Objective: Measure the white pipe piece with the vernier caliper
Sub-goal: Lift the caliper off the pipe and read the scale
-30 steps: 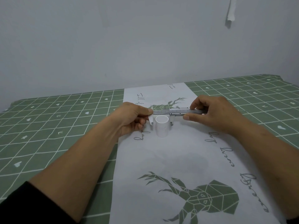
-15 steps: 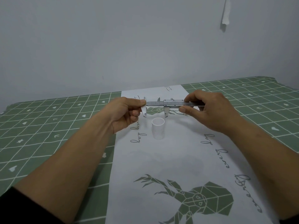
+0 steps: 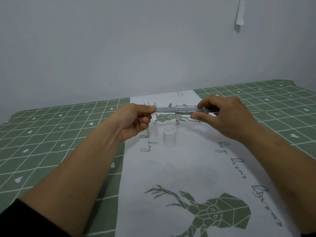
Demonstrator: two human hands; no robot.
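A short white pipe piece (image 3: 169, 136) stands upright on the white strip of the tablecloth. The steel vernier caliper (image 3: 177, 110) is held level in the air just above and behind it, not touching it. My left hand (image 3: 135, 119) pinches the fixed-jaw end. My right hand (image 3: 224, 115) grips the beam at its right, thumb under the slider. The two lower jaws hang apart, wider than the pipe, with their tips a little above its rim.
The table carries a green checked cloth (image 3: 56, 134) with a white printed centre strip (image 3: 196, 168) showing a deer design. A grey wall stands close behind the far edge. A white strip (image 3: 240, 12) hangs on the wall at the upper right.
Both hands have lifted the caliper off the pipe, and it now hangs above it. The jaws, which were around the pipe's top, have opened wider. The pipe stays in place.
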